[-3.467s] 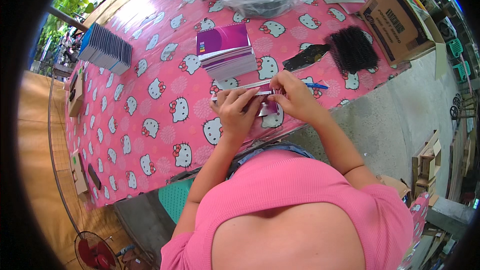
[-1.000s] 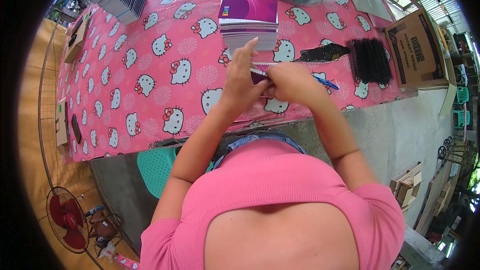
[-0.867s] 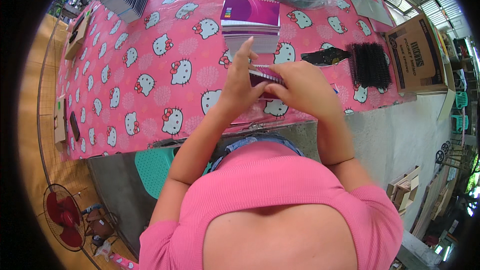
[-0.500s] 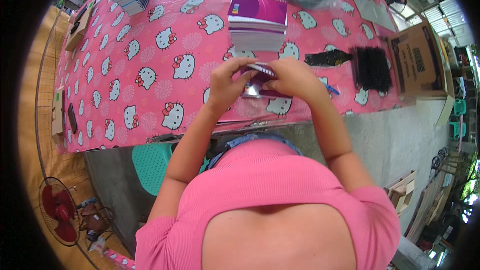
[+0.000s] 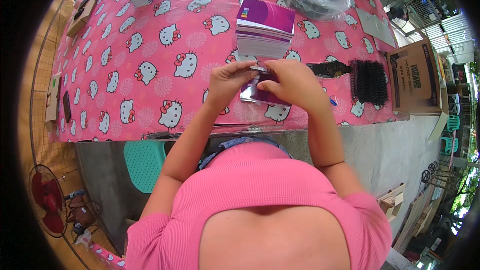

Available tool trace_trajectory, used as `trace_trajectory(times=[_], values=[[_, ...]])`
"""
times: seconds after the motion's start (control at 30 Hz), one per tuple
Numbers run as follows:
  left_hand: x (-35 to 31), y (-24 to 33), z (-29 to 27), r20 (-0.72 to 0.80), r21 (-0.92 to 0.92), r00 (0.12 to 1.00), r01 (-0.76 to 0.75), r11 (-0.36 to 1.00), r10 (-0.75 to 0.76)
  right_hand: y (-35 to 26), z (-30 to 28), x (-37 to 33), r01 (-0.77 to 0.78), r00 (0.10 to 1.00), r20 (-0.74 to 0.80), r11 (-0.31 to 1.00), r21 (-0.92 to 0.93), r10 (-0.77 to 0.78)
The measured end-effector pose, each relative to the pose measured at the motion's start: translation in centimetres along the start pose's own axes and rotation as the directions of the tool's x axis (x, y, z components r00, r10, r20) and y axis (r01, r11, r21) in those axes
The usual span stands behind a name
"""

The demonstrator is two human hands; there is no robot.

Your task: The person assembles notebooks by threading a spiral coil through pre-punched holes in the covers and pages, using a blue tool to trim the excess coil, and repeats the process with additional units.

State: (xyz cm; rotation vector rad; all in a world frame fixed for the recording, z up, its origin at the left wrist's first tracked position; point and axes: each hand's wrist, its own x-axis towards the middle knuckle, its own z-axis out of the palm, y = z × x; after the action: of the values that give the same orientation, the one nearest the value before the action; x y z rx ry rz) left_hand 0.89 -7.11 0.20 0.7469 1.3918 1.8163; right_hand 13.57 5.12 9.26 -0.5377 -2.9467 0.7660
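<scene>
Left hand (image 5: 231, 82): thumb and fingers pinching the far edge of a purple-covered paper notebook (image 5: 267, 96).
Right hand (image 5: 292, 81): curled, gripping its right part, thumb on cover; fingertips seem partly hidden.
Notebook: near the pink cat-print table's (image 5: 162, 87) front edge.
Room: pink surface runs to the left edge.
Counts: one purple notebook stack (image 5: 265, 29), one black coil bundle (image 5: 369, 82), one brown cardboard box (image 5: 415, 79).
</scene>
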Motion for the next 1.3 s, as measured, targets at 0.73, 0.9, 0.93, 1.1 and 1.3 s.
trace_trajectory(times=[0.73, 0.9, 0.93, 1.1, 1.3], values=[[1.4, 2.6, 3.2, 0.125, 0.211, 0.914, -0.404, 0.89, 0.385, 15.9, 10.7, -12.4, -0.363, 0.819, -0.549, 0.893, -0.268, 0.168], [-1.7, 5.6, 4.8, 0.388, 0.474, 0.632, -0.761, 0.443, 0.671, 13.2, 8.5, -13.2, -0.554, 0.767, -0.417, 0.831, -0.046, 0.488], [-2.2, 4.1, 4.7, 0.334, 0.521, 0.712, -0.686, 0.508, 0.618, 12.7, 7.4, -13.2, -0.559, 0.744, -0.32, 0.809, 0.184, 0.587], [-3.1, 1.8, 4.9, 0.125, 0.509, 0.847, -0.501, 0.7, 0.516, 1.0, 1.7, -12.3, -0.099, 0.924, -0.28, 0.869, 0.484, 0.262], [-3.5, 2.8, 4.9, 0.141, 0.495, 0.853, -0.5, 0.711, 0.502, 0.2, 2.0, -10.2, 0.034, 0.878, -0.474, 0.978, 0.207, 0.07]])
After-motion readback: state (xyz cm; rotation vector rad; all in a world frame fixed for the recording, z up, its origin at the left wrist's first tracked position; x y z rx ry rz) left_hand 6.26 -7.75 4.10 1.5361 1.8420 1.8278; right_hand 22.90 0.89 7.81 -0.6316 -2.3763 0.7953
